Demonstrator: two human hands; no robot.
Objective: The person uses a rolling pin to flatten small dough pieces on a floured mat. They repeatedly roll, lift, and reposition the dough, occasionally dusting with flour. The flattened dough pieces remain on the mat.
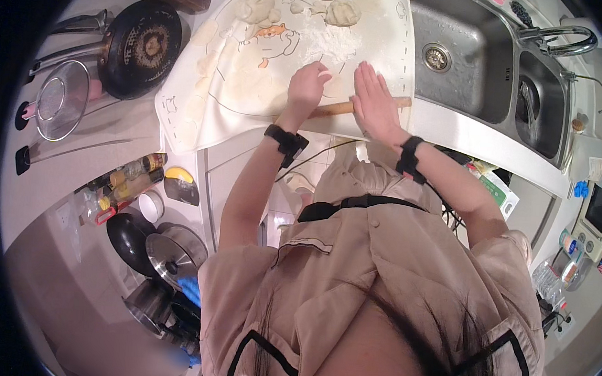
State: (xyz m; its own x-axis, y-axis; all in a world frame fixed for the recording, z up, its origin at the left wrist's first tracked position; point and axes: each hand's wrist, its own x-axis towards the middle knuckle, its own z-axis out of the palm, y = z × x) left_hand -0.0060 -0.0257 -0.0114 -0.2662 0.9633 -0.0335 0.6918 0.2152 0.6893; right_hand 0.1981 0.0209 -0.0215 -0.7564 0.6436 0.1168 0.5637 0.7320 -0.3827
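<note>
A wooden rolling pin (337, 109) lies across the front of a white dough mat (222, 124) printed with a cartoon animal. My right hand (373, 102) rests flat on the pin, palm down, its fingers stretched forward. Left of it, my left hand (306, 90) has curled fingers beside a thin dough round (334, 86); whether they pinch its edge cannot be told. Loose flour (333, 42) is heaped beyond both hands. Farther back sit a dough lump (343, 13) and a larger dough mass (255, 7). Several flat dough rounds (205, 66) lie along the mat's left side.
A double steel sink (462, 89) with a faucet (563, 38) adjoins the mat on the right. Left of the mat are a frying pan (144, 49) and a mesh strainer (61, 101). Bottles (136, 183) and a lidded pot (175, 252) stand nearer on the left.
</note>
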